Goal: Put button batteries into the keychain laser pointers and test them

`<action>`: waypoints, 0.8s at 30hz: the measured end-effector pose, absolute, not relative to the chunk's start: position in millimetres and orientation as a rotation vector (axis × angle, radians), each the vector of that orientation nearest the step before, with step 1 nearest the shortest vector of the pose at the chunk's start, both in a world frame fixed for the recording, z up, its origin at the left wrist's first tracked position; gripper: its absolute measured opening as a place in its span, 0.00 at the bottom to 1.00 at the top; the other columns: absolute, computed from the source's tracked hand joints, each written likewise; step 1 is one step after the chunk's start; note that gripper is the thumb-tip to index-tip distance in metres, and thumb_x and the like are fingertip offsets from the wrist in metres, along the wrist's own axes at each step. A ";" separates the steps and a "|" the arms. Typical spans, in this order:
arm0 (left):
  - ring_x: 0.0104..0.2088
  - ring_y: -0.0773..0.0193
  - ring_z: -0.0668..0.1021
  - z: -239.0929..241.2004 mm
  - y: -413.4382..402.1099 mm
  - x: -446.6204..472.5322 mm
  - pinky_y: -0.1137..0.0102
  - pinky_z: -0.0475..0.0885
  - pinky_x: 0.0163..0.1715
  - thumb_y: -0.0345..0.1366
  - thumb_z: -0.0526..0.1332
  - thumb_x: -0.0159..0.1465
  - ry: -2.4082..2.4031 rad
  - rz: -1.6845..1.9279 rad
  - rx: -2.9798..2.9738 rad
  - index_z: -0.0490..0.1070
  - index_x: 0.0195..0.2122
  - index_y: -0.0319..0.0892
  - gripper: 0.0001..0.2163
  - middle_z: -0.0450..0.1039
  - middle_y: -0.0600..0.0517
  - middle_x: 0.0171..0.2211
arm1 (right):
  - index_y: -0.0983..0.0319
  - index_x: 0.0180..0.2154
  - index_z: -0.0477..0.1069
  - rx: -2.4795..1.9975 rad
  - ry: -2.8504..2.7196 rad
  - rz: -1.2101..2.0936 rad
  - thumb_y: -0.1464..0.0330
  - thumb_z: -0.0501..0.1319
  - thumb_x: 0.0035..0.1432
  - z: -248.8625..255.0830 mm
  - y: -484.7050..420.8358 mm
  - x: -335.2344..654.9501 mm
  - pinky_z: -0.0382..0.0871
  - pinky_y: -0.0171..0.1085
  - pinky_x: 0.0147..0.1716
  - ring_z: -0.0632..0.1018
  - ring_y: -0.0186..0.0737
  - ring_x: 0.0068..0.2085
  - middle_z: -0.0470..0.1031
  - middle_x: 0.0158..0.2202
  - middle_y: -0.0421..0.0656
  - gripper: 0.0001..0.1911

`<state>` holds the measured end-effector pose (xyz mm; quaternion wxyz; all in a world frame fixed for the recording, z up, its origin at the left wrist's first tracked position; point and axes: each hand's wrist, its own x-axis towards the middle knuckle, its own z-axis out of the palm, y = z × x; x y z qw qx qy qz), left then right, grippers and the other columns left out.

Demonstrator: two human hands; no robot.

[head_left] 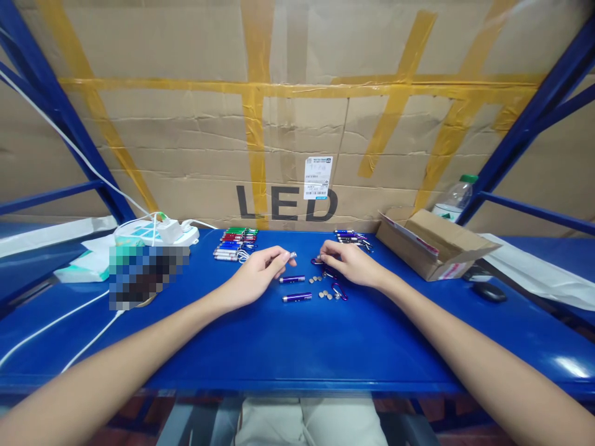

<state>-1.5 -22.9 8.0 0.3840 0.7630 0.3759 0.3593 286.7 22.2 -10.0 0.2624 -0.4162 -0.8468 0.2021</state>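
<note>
Two bare hands rest on the glossy blue desk (297,347), close together near its middle. The left hand (255,275) pinches a small silver cylindrical cap (292,255) between thumb and fingertips, the other fingers curled in. The right hand (351,263) lies palm down with its fingers bent over a purple metal carabiner clip (318,261); whether it actually grips the clip cannot be told.

Between and just below the hands lie two short purple metal keychain torches (292,279), side by side, the nearer one (297,297) a little lower. Beside them sit several small round silver button cells (325,295) and another purple carabiner (339,290).

Farther back, a neat row of red, green and blue keychain torches (235,243) lies left of centre, and a smaller bunch of purple ones (352,238) behind the right hand. An open brown cardboard box (432,244) stands at the right, with a clear plastic bottle with a green cap (455,197) behind it and a black computer mouse (489,291) near it. A white power strip (155,233) sits at the left.
</note>
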 end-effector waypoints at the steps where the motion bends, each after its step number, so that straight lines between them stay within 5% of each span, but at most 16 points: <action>1: 0.30 0.64 0.69 8.0 -22.8 -1.6 0.69 0.63 0.32 0.56 0.55 0.76 0.961 0.915 1.947 0.78 0.44 0.39 0.24 0.67 0.55 0.28 | 0.57 0.40 0.71 -1.150 -2.304 0.506 0.60 0.57 0.73 -9.7 22.6 287.0 0.68 0.40 0.39 0.80 0.44 0.37 0.84 0.36 0.42 0.11; 18: 0.29 0.65 0.68 5.5 -18.4 -2.2 0.70 0.62 0.29 0.56 0.57 0.75 0.983 0.956 1.958 0.79 0.43 0.39 0.23 0.67 0.55 0.27 | 0.58 0.30 0.69 -1.223 -2.186 0.233 0.72 0.62 0.60 -17.1 34.5 289.7 0.66 0.37 0.36 0.79 0.43 0.34 0.83 0.34 0.42 0.07; 24: 0.29 0.64 0.69 5.9 -17.7 -3.1 0.70 0.62 0.29 0.56 0.57 0.74 0.991 0.959 1.964 0.79 0.44 0.39 0.23 0.68 0.54 0.27 | 0.58 0.35 0.69 -1.170 -2.209 0.267 0.73 0.62 0.62 -18.9 31.2 286.9 0.68 0.37 0.36 0.80 0.42 0.34 0.83 0.34 0.40 0.05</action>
